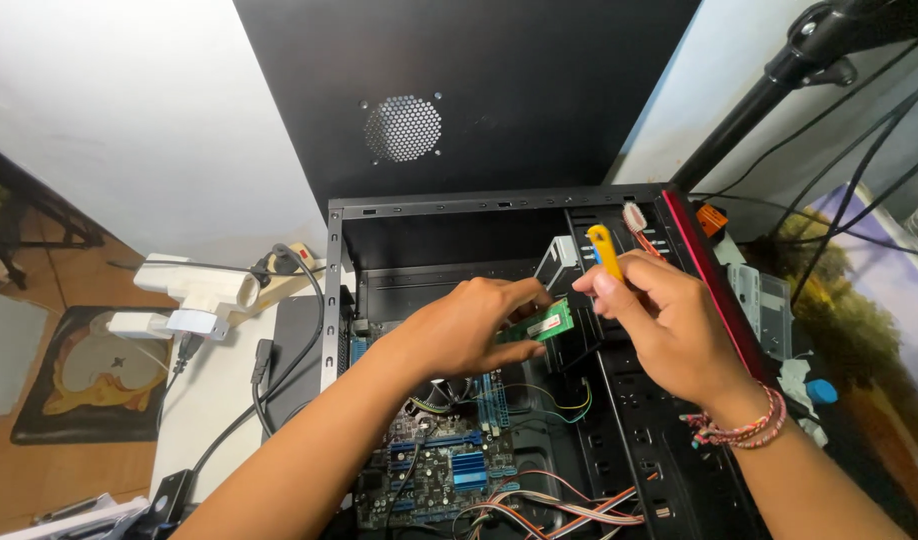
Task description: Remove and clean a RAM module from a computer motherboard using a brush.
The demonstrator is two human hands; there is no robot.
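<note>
The open computer case (499, 205) lies on its side at the centre of the surface (214, 400). The motherboard (449, 465) sits in the case floor, toward the near left. Both hands are over the case interior: the left hand (469, 325) holds a memory module (549, 322) above the motherboard; the right hand (659, 320), just right of it, holds a small tool (605, 250) upright. The removed side panel (459, 90) stands behind the case. A power strip (194, 285) and cables (279, 370) lie left of the case. A stand (769, 85) rises at the rear right.
</note>
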